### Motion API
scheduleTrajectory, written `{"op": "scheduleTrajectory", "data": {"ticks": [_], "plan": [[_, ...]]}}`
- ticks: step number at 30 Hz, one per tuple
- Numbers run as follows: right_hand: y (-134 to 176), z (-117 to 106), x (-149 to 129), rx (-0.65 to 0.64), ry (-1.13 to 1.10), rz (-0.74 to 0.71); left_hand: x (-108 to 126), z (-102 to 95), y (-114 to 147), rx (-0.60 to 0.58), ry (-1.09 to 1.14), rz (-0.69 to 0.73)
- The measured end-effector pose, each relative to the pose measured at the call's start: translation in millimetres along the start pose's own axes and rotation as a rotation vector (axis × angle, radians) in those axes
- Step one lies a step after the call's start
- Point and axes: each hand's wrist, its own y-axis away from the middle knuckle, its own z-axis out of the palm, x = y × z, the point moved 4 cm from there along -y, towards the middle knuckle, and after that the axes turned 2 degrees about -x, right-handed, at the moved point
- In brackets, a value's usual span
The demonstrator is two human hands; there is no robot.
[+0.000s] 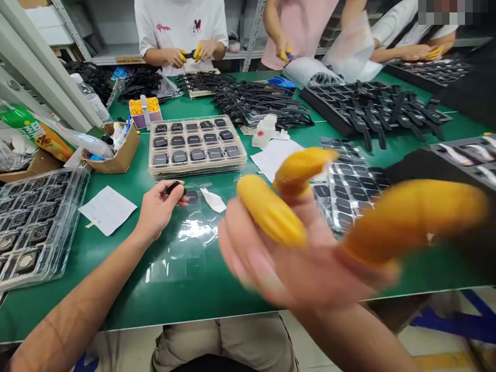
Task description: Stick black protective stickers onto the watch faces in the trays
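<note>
Over the green table, just on the near side of the tray of black squares, my left hand is closed on a small black piece, pinching it between thumb and fingers. My thumb covers part of it, so I can't be sure of its long axis; the edge I see slants slightly away from me toward the right. My right hand is raised much nearer my face, palm turned up, thumb and forefinger spread apart with nothing visible between them; yellow finger covers sit on three digits. From there, the piece lies to the left, farther out and lower, well apart from those fingertips. A loose black square lies just right of my left fingers, with a white tissue beyond it on the right.
</note>
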Motion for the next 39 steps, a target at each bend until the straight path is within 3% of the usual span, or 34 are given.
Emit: {"op": "scheduleTrajectory", "data": {"ticks": [2, 5, 9, 11, 13, 15, 17, 19, 21, 24, 26, 32, 35, 39], "plan": [[-2.4, 2.5, 25.9, 0.036, 0.043, 0.018, -4.1, -8.3, 19.5, -0.072, 0.056, -0.084], [0.6, 17.6, 62.9, -0.068, 0.164, 0.013, -15.4, -11.0, 37.5, -0.226, 0.227, -0.284], [9.6, 23.8, 88.6, -0.068, 0.144, 0.065, -29.6, -7.5, 45.9, -0.377, 0.387, -0.517], [10.5, 5.5, 102.9, 0.012, 0.043, 0.239, -31.7, -10.0, 42.8, -0.369, 0.374, -0.514], [12.2, -24.6, 124.0, 0.100, 0.119, 0.525, -30.8, -17.0, 36.1, -0.293, 0.278, -0.427], [15.9, -55.1, 143.3, 0.085, 0.502, 0.790, -29.0, -24.3, 30.2, -0.224, 0.163, -0.336], [18.7, -73.4, 154.3, 0.017, 0.916, 0.887, -29.2, -27.9, 27.2, -0.223, 0.076, -0.298], [19.1, -75.5, 155.9, 0.061, 1.146, 0.783, -30.8, -28.8, 26.6, -0.245, 0.032, -0.287], [17.8, -62.7, 153.4, 0.093, 1.116, 0.541, -32.5, -28.3, 27.2, -0.255, 0.021, -0.283], [15.7, -29.5, 152.5, -0.180, 0.824, 0.233, -34.5, -26.2, 28.4, -0.264, 0.021, -0.284], [14.6, -13.3, 150.0, -0.285, 0.713, 0.157, -35.6, -24.9, 28.9, -0.257, 0.016, -0.280], [2.6, 36.0, 123.2, -0.166, 0.519, -0.077, -38.4, -21.8, 29.3, -0.246, 0.020, -0.246], [-0.1, 55.9, 117.8, -0.118, 0.570, -0.126, -39.2, -23.0, 29.0, -0.220, 0.010, -0.264], [3.5, 62.2, 114.4, -0.130, 0.648, -0.186, -37.8, -23.6, 28.8, -0.233, -0.084, -0.240]]}}
